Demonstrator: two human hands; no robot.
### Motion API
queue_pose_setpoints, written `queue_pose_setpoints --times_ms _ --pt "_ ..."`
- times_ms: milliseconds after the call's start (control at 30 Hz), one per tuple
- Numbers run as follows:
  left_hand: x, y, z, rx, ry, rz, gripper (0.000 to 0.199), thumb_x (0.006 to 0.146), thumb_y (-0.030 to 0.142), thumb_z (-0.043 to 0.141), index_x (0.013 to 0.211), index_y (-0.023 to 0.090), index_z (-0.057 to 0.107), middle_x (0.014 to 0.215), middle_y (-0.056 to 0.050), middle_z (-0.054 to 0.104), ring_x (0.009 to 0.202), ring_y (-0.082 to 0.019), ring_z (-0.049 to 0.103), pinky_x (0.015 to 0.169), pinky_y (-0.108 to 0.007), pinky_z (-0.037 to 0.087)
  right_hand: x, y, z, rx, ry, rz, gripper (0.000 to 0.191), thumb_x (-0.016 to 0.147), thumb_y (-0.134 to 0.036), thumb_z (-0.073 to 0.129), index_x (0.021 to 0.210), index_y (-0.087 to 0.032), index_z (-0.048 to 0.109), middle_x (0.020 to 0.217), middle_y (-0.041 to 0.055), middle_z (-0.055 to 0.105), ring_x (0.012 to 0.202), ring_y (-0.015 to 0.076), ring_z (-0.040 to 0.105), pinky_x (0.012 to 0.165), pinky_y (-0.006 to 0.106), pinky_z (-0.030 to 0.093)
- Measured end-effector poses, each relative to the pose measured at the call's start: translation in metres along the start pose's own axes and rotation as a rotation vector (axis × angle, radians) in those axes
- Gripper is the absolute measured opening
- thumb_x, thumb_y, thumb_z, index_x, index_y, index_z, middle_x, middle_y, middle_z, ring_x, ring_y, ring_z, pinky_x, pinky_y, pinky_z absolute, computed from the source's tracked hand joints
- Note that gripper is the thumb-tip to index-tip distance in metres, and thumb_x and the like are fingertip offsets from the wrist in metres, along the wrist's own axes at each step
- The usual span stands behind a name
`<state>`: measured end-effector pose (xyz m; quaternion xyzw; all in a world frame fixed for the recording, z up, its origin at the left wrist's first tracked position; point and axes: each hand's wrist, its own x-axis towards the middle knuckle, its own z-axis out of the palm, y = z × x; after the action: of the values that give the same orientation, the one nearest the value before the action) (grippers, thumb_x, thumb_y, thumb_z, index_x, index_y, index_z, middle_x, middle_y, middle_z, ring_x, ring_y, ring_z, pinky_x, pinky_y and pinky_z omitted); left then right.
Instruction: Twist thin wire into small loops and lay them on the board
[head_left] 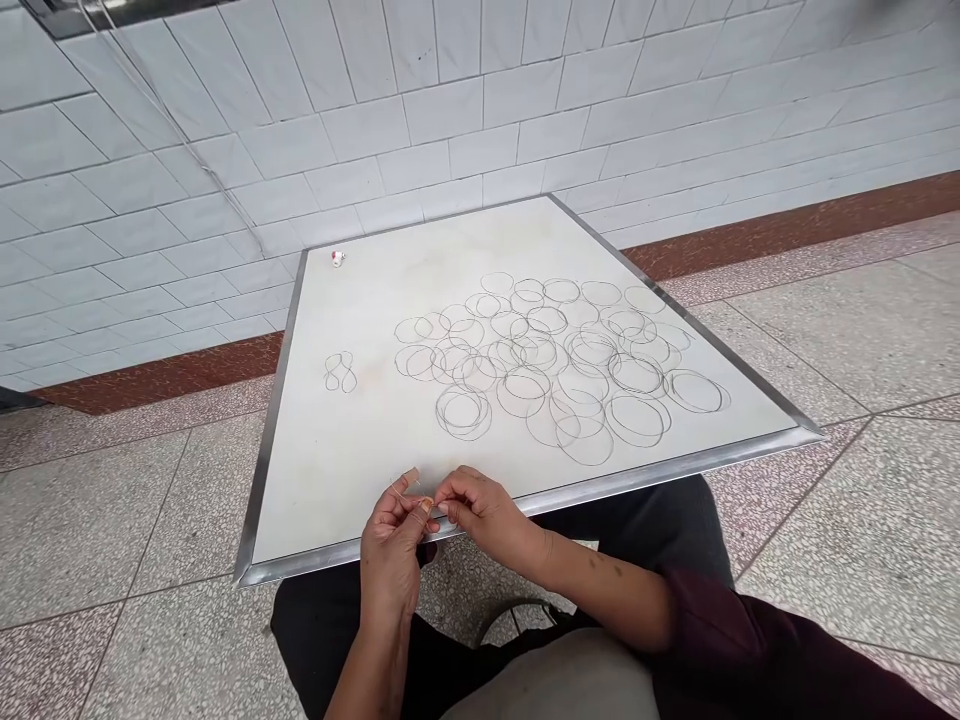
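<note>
Thin pale wire-like strand (403, 491), white metal-edged bench's (330, 455) 7 o'clock edge | left hand (393, 540), right hand (489, 512): grips narrow, seemingly pinching strand | step, apparently: two-handed fine shaping; calls for steady pinch | thin dark wire loops (555, 350), 1 o'clock of hands

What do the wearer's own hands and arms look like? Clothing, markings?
Left hand and right hand: no gloves. Left index fingertip has a tan covering, possibly tape. Right arm: dark maroon sleeve ending near the elbow, two small dark marks on the bare forearm.
</note>
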<state>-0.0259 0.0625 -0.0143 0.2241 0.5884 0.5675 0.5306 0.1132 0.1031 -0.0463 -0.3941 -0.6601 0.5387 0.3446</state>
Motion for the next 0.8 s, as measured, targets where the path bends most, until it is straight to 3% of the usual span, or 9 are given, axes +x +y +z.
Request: queue_pose_setpoints --times_ms 167,300,467,633,800 --pt "-0.004 0.001 -0.002 0.048 -0.027 0.013 0.062 0.066 0.029 0.081 0.123 0.015 0.06 0.07 0.004 0.062 0.055 -0.009 0.054 0.058 -0.023 0.044 0.001 -0.002 -0.002 0.033 -0.081 0.015 0.002 0.086 -0.021 0.061 0.085 -0.021 0.063 0.085 0.0011 0.057 0.081 0.0166 0.055 0.072 0.03 0.046" --pt "-0.011 0.004 0.001 0.13 -0.05 0.024 0.068 0.067 0.034 0.08 0.128 0.015 0.057 0.064 0.006 0.058 0.055 -0.011 0.055 0.06 -0.026 0.047 0.003 -0.006 -0.004 0.193 -0.048 0.075 0.016 0.085 -0.03 0.064 0.098 -0.021 0.062 0.081 -0.0003 0.059 0.073 0.0147 0.056 0.068 0.028 0.045" --pt "-0.018 0.007 0.005 0.194 -0.084 0.062 0.069 0.069 0.032 0.077 0.133 0.017 0.054 0.061 0.006 0.059 0.058 -0.013 0.058 0.068 -0.029 0.049 0.002 -0.011 -0.002 0.314 -0.065 0.091 0.018 0.086 -0.037 0.064 0.087 -0.02 0.06 0.076 -0.0015 0.06 0.069 0.0134 0.055 0.068 0.028 0.045" --pt "-0.017 0.007 0.004 0.166 -0.115 0.014 0.07 0.067 0.031 0.077 0.132 0.016 0.055 0.065 0.004 0.062 0.057 -0.014 0.058 0.064 -0.029 0.048 0.001 -0.009 0.002 0.411 -0.053 0.143 0.025 0.083 -0.044 0.064 0.08 -0.02 0.056 0.066 -0.0042 0.052 0.064 0.0126 0.049 0.064 0.027 0.042" --pt "-0.011 0.005 -0.002 0.141 -0.138 -0.016 0.072 0.068 0.031 0.078 0.132 0.015 0.052 0.067 0.005 0.062 0.054 -0.012 0.057 0.062 -0.027 0.045 0.003 -0.009 0.002 0.43 -0.074 0.145 0.026 0.082 -0.044 0.067 0.084 -0.02 0.06 0.071 -0.0031 0.056 0.067 0.0125 0.051 0.067 0.028 0.042"
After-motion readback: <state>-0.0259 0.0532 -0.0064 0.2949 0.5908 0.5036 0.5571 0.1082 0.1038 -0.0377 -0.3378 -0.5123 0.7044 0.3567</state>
